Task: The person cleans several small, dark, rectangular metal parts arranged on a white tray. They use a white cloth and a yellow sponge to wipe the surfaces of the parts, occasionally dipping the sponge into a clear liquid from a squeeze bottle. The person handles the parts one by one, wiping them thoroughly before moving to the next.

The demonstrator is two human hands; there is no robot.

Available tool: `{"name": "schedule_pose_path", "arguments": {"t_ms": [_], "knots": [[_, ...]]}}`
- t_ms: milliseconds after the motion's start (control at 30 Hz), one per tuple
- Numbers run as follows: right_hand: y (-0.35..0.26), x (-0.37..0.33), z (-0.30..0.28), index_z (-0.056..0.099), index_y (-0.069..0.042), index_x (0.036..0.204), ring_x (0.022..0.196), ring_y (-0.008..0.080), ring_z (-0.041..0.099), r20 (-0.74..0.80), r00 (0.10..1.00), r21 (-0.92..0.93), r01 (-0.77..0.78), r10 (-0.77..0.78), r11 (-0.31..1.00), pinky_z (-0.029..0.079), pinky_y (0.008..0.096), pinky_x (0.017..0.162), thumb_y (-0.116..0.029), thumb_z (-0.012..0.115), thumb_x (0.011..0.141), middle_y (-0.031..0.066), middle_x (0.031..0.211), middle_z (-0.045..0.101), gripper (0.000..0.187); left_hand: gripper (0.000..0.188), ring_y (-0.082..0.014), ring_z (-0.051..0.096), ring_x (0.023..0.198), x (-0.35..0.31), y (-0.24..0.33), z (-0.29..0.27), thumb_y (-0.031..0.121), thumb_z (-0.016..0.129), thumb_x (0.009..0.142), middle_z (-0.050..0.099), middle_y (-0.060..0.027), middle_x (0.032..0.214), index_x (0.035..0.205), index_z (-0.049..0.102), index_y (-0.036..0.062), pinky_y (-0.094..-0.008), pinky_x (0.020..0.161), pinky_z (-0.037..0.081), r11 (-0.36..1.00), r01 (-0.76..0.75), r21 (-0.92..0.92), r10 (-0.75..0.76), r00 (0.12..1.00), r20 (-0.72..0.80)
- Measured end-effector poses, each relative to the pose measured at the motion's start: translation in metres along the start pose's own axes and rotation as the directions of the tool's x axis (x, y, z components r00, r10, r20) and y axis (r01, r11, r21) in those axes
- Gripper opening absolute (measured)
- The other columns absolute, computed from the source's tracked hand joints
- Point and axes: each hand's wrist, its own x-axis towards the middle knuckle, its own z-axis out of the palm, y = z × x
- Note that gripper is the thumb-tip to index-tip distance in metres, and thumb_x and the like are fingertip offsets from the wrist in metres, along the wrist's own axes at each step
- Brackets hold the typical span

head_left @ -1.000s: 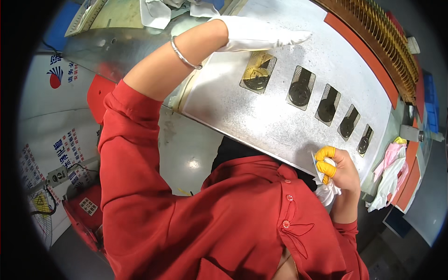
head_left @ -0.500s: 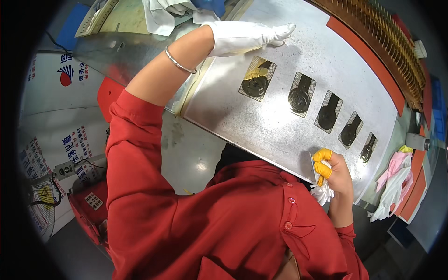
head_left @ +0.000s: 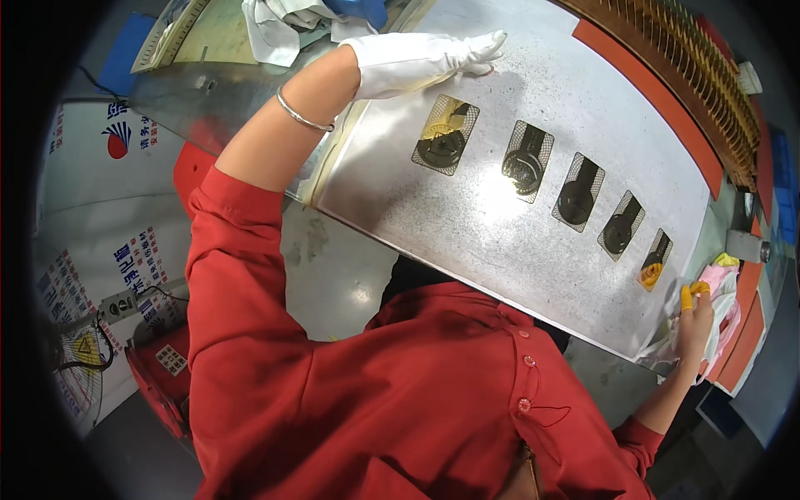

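Observation:
My left hand (head_left: 429, 62), in a white glove, stretches over the far left of the pale tabletop (head_left: 400, 208), fingers extended and holding nothing. Below it lies the leftmost of several small metal plates (head_left: 446, 135), each with a mesh border and a dark round pattern. The others, including a second plate (head_left: 527, 162) and the rightmost plate (head_left: 656, 260), run in a row down to the right. My right hand (head_left: 693, 321) wears yellow finger covers and is at the table's right edge, fingers curled on a blurred white cloth (head_left: 665, 343). Part of its grip is hidden.
Pink and white cloths (head_left: 723, 312) hang beside my right hand. Along the far right edge run an orange-red strip (head_left: 642, 87) and a wooden rack with wire rows (head_left: 700, 79). White fabric (head_left: 279, 29) lies at the far left. A red machine (head_left: 162, 367) stands on the floor.
My right hand has moved right from the table's near edge to the cloths, carrying a white cloth. The thin flat piece it held is out of sight. My left hand has shifted slightly left.

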Motion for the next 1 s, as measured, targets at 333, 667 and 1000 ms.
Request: {"name": "schedule_pose_path", "arguments": {"t_ms": [333, 667, 1000], "knots": [[0.03, 0.019, 0.019, 0.053, -0.001, 0.103, 0.076, 0.0372, 0.057, 0.074, 0.994, -0.041, 0.089, -0.085, 0.995, 0.043, 0.0407, 0.067, -0.022, 0.053, 0.086, 0.0203, 0.083, 0.061, 0.027, 0.091, -0.0279, 0.021, 0.132, -0.007, 0.008, 0.002, 0.071, 0.022, 0.081, 0.031, -0.0184, 0.138, 0.137, 0.022, -0.0005, -0.0362, 0.108, 0.019, 0.997, 0.04, -0.062, -0.042, 0.999, -0.031], [-0.001, 0.012, -0.012, 0.065, -0.01, 0.101, 0.104, 0.0302, 0.053, -0.028, 0.99, -0.112, 0.136, -0.14, 0.984, 0.044, 0.0368, 0.087, -0.016, 0.069, 0.072, 0.0145, 0.119, 0.051, 0.03, 0.073, -0.0255, 0.022, 0.132, 0.001, 0.021, 0.005, 0.056, 0.023, 0.09, 0.033, -0.0165, 0.138, 0.137, 0.024, 0.0002, -0.0352, 0.108, 0.017, 0.984, 0.059, -0.167, -0.054, 0.998, 0.036], [0.223, 0.012, -0.102, 0.061, -0.01, 0.104, 0.102, 0.03, 0.052, -0.464, 0.851, -0.188, -0.367, 0.247, 0.911, 0.044, 0.0386, 0.083, -0.017, 0.058, 0.078, 0.0129, 0.109, 0.058, 0.027, 0.073, -0.0188, 0.034, 0.125, 0.022, -0.014, -0.015, 0.056, 0.028, 0.09, 0.041, -0.0142, 0.133, 0.135, 0.028, -0.0009, -0.0307, 0.106, 0.019, 0.948, 0.032, -0.317, -0.034, 0.999, -0.003]]}}
